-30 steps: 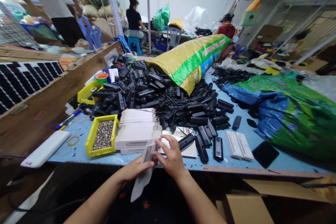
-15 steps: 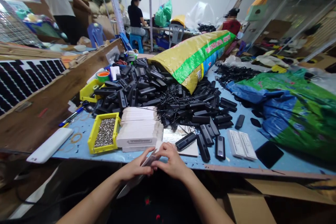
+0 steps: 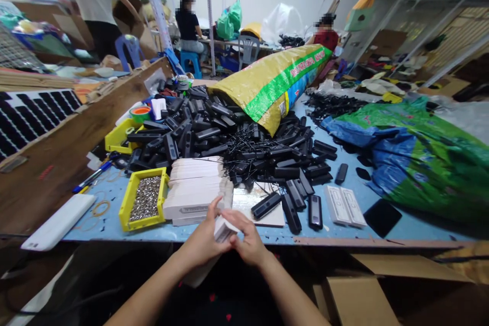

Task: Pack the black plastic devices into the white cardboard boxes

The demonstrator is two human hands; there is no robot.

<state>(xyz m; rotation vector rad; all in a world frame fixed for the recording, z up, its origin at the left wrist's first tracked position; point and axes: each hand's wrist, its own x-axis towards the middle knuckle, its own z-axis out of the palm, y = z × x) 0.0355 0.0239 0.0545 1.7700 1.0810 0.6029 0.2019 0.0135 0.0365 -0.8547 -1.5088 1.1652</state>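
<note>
A small white cardboard box (image 3: 224, 230) is between my hands, just off the table's front edge, with its end towards the table. My left hand (image 3: 204, 239) wraps round its left side, thumb and fingers closed on it. From the right, my right hand (image 3: 247, 239) pinches the box near its end. Part of the box is hidden by my fingers and its lower length hangs over my lap. Just beyond my hands lies a stack of flat white boxes (image 3: 193, 191). Black plastic cases (image 3: 266, 206) lie to the right of it, on and beside a white card.
A yellow bin (image 3: 125, 209) of small metal parts stands left of the stack. Behind are a heap of black cases (image 3: 187, 135) and a yellow sack (image 3: 244, 84). Two white boxes (image 3: 346, 206) lie at right, near a green and blue bag (image 3: 431, 158). Other people work in the background.
The white piece was flat and thin in my hands; now it is opened out into a box shape. My right hand has moved round its end. The whole view has shifted slightly.
</note>
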